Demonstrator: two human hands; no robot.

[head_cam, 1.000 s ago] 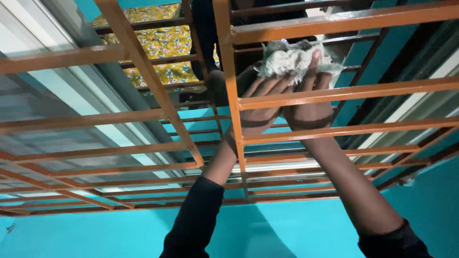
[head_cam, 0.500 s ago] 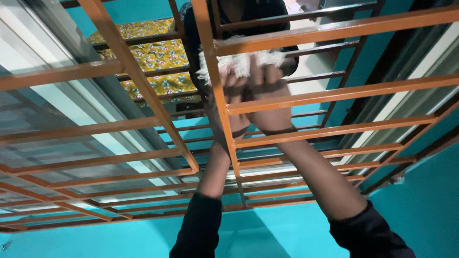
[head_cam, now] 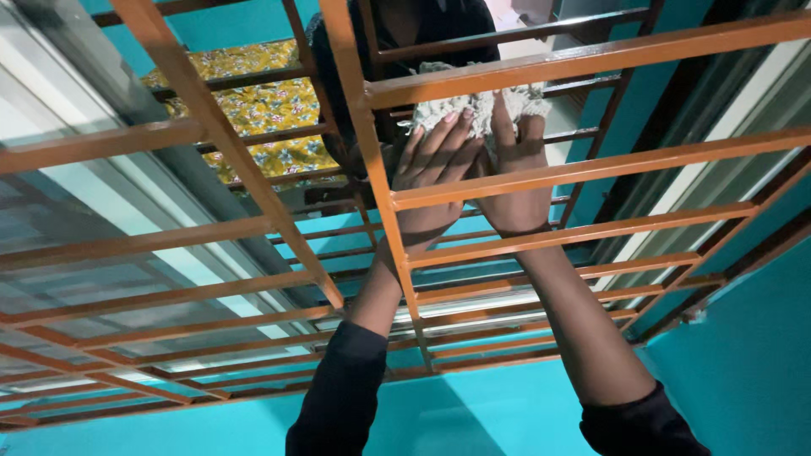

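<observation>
A crumpled off-white cotton rag [head_cam: 473,108] sits pressed against the window glass behind the orange-painted metal window grille [head_cam: 591,167]; it looks light, soft and limp, best bunched under flat fingers; the left hand [head_cam: 432,165] and right hand [head_cam: 517,165] press it with fingers spread, where half a second ago they clenched it further left.

The cloth [head_cam: 473,108] under my fingers is pale greyish-white and nubbly, pressed behind the orange grille [head_cam: 583,173]. Left of the grille's middle upright, a yellow fabric [head_cam: 253,110] shows a small flowered print. Below the grille the wall [head_cam: 473,414] is turquoise, and my sleeves [head_cam: 338,397] are black.
</observation>
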